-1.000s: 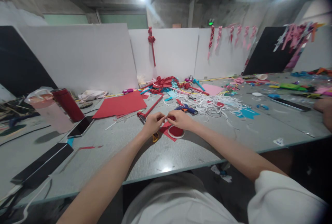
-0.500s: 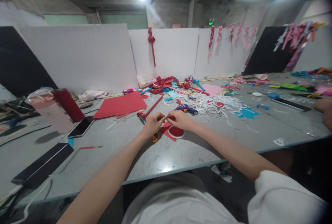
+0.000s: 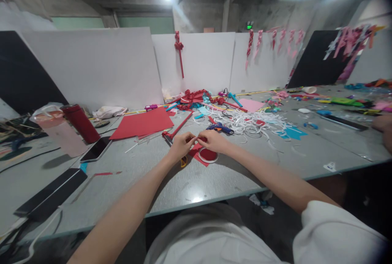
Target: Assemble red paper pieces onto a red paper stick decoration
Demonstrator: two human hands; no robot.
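My left hand (image 3: 183, 145) and my right hand (image 3: 212, 140) meet at their fingertips above the table. Both are pinched closed around something small and reddish, mostly hidden by the fingers. Under and beside my right hand lies a red paper piece (image 3: 202, 160), with a white ring (image 3: 217, 158) resting on it, red showing inside. Yellow-orange scissor handles (image 3: 183, 162) poke out below my left hand. Just beyond the hands are a red stick (image 3: 183, 125) and a blue glue gun (image 3: 223, 128).
Red sheets (image 3: 142, 123), a phone (image 3: 96, 149), a red flask (image 3: 81, 124) and a pink bottle (image 3: 63, 131) stand or lie left. White paper strips (image 3: 251, 123) are heaped right of centre. A black power box (image 3: 50, 194) lies front left. Part of another person's hand (image 3: 382, 125) shows at the right edge.
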